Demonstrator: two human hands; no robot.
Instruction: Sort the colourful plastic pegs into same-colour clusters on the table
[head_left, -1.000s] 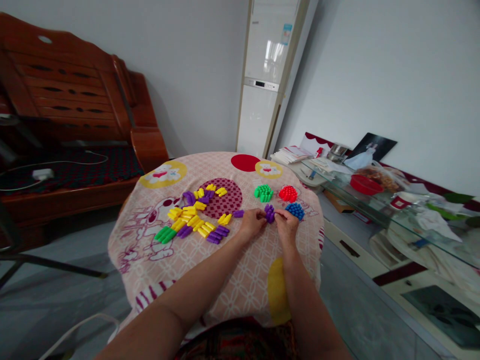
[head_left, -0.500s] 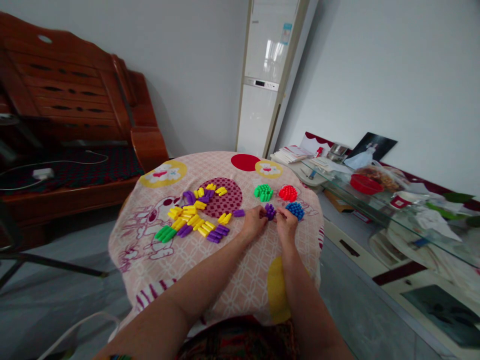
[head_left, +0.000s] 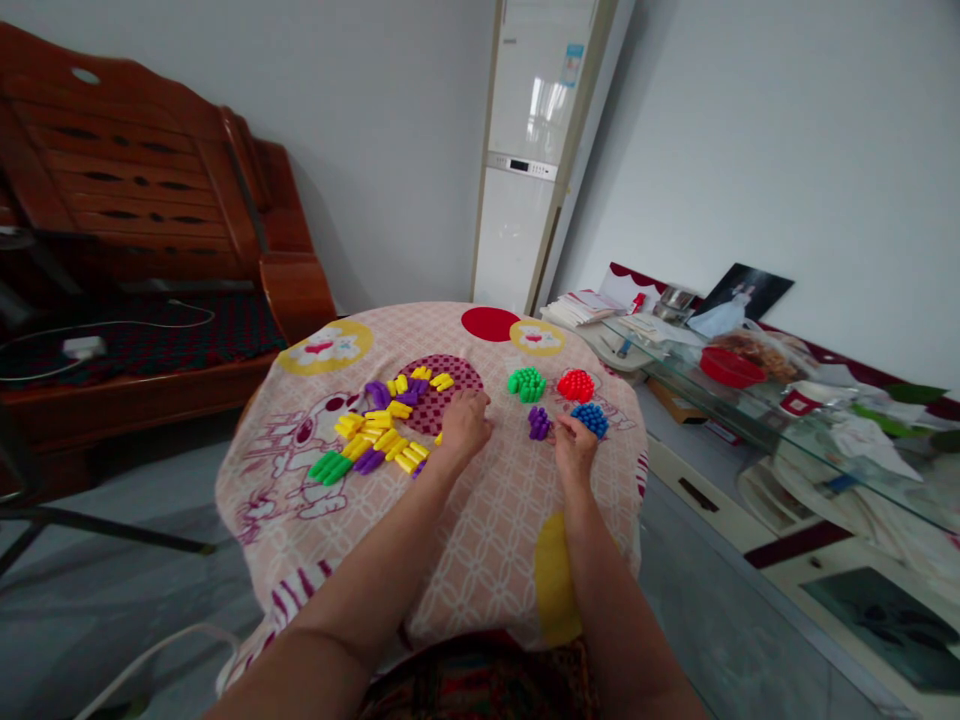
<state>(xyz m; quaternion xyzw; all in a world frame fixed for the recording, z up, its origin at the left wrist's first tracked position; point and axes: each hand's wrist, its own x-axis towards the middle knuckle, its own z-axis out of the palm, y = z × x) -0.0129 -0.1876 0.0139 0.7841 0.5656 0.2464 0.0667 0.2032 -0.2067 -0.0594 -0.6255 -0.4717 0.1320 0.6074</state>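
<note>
My left hand (head_left: 466, 425) is over the table, fingers curved and slightly apart. It covers the place of a loose purple piece and part of the nearby yellow and purple ones; I see nothing held in it. Close to the right side of a small purple cluster of upright peg-like pieces (head_left: 538, 423), my right hand (head_left: 574, 445) has thumb and fingers pinched together. What they hold, if anything, is too small to make out. Behind that hand is a blue cluster (head_left: 589, 420). A green cluster (head_left: 527, 384) and a red cluster (head_left: 576, 385) stand farther back.
Loose yellow pieces (head_left: 373, 432) lie mixed with purple pieces (head_left: 369, 460) and green ones (head_left: 330, 467) on the left of the cloth-covered round table (head_left: 480, 560). A cluttered glass-topped cabinet (head_left: 795, 440) is at right, a wooden bench (head_left: 150, 200) at left.
My left hand has left the purple cluster and moved left to where the loose purple piece lay. My right hand stays beside the cluster, almost unmoved.
</note>
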